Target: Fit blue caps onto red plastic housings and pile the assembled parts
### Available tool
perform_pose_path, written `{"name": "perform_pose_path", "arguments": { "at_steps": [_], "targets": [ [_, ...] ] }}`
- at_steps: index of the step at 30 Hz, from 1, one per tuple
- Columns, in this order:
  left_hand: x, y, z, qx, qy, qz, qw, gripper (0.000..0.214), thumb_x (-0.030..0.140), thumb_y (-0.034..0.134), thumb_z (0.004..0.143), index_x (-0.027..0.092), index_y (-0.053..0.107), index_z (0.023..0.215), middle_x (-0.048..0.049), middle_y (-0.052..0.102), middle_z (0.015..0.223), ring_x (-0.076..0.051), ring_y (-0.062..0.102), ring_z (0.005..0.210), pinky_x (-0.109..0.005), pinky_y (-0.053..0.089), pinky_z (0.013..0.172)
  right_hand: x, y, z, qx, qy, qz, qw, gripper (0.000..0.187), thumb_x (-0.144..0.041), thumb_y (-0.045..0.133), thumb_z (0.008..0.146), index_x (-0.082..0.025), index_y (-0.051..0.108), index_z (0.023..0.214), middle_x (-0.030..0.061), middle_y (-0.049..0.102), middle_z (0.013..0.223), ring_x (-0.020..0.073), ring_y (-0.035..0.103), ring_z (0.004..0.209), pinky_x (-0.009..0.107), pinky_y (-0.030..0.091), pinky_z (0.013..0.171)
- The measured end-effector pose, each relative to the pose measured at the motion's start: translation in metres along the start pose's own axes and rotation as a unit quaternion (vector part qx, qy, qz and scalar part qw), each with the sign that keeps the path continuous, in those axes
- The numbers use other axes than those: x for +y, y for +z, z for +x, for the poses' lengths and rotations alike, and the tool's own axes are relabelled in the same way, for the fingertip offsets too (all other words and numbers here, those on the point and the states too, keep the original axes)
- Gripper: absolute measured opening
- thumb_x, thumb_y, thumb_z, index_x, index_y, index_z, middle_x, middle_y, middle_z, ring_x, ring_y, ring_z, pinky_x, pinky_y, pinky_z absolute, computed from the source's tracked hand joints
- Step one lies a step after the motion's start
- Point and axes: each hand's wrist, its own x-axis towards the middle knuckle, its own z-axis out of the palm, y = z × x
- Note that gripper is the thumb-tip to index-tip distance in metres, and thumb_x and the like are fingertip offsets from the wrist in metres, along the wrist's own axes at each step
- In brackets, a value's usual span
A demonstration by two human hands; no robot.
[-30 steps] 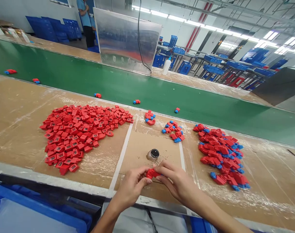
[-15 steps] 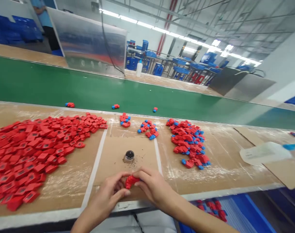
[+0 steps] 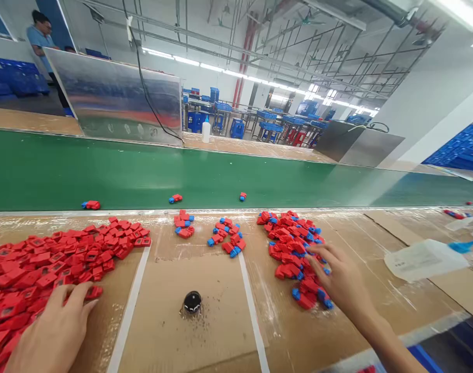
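My left hand (image 3: 53,326) rests at the near right edge of a large heap of small red plastic blocks (image 3: 34,274), fingers apart and curved down over them. One red block lies by its fingertips. My right hand (image 3: 337,280) reaches over a pile of red-and-blue plastic pieces (image 3: 288,243), fingers loosely spread at its right side; its fingertips partly cover some pieces. Between the hands, a small round pot (image 3: 192,302) with a black top stands on a cardboard sheet (image 3: 158,321), dark crumbs scattered around it.
Two small groups of red-and-blue pieces (image 3: 184,224) lie behind the cardboard. A few more sit on the green belt (image 3: 213,176). A translucent bottle (image 3: 425,259) with a blue tip lies at right. A metal panel (image 3: 119,98) stands beyond the belt; a person (image 3: 42,39) is behind it.
My hands were together at the front edge holding a red piece. They have parted, left to the red heap, right to the red-and-blue pile; the held piece is no longer visible between them.
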Motion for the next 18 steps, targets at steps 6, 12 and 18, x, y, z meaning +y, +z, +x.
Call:
{"name": "perform_pose_path", "arguments": {
  "at_steps": [6, 12, 18],
  "targets": [
    [0.004, 0.01, 0.004, 0.011, -0.02, -0.018, 1.0, 0.036, 0.036, 0.026, 0.098, 0.02, 0.057, 0.094, -0.0073, 0.058, 0.102, -0.02, 0.064, 0.064, -0.028, 0.042, 0.045, -0.038, 0.092, 0.181, -0.159, 0.024, -0.074, 0.984, 0.035, -0.036, 0.045, 0.097, -0.019, 0.058, 0.125, 0.0109, 0.067, 0.103, 0.0236, 0.064, 0.097, 0.032, 0.046, 0.083],
    [0.004, 0.006, -0.013, 0.008, 0.003, -0.142, 0.99, 0.027, 0.029, 0.039, 0.09, 0.019, 0.065, 0.09, -0.0113, 0.067, 0.095, -0.027, 0.069, 0.078, -0.033, 0.053, 0.057, -0.036, 0.179, 0.246, -0.256, 0.068, -0.105, 0.959, 0.03, -0.038, 0.06, 0.09, -0.012, 0.065, 0.105, 0.0119, 0.066, 0.102, 0.0216, 0.063, 0.092, 0.033, 0.046, 0.078],
    [0.009, -0.01, -0.039, -0.005, -0.03, -0.365, 0.93, 0.029, 0.038, 0.053, 0.088, 0.025, 0.07, 0.108, -0.0059, 0.067, 0.103, -0.023, 0.066, 0.099, -0.029, 0.053, 0.084, -0.018, 0.17, 0.225, -0.238, 0.069, -0.115, 0.962, 0.011, -0.019, 0.066, 0.082, -0.014, 0.065, 0.092, 0.0141, 0.068, 0.093, 0.0238, 0.065, 0.088, 0.028, 0.042, 0.068]
  ]
}}
